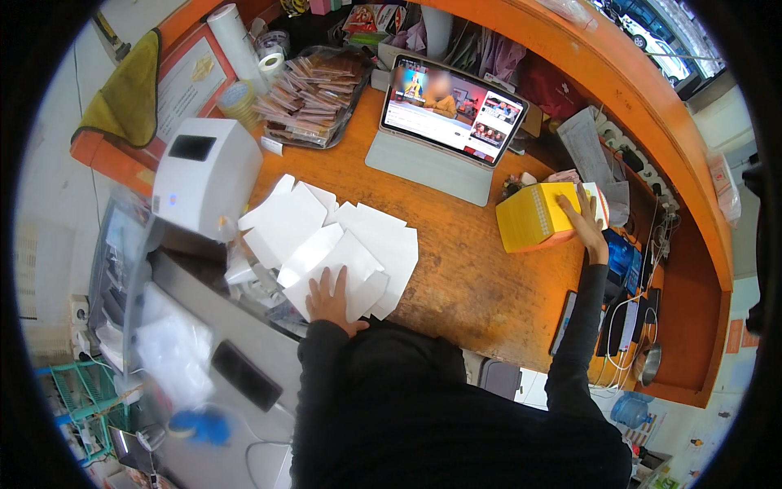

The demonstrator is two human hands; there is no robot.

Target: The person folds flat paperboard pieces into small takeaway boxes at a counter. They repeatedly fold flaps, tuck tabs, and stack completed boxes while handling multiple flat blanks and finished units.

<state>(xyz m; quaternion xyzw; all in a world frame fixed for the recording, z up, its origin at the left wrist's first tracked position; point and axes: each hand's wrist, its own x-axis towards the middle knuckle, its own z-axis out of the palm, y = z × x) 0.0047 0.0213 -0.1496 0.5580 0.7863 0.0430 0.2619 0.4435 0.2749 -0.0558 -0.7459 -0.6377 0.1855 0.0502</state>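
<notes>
My left hand [327,301] rests with fingers spread on a loose pile of white unfolded cardboard boxes [395,253] at the left of the orange wooden table. Toward the right end of the table, my right hand [585,218] is against a yellow box [525,218] with a patterned face. Its fingers reach over the box's right side and grip it. A white and orange piece shows just behind that hand. What the thumb touches is hidden.
A tablet [452,110] stands at the back, playing a video. Left of it lie a bag of brown packets [314,94] and tape rolls [238,102]. A white label printer [204,175] stands at the left. A phone [246,375] lies on the grey surface; cables [627,314] crowd the right edge.
</notes>
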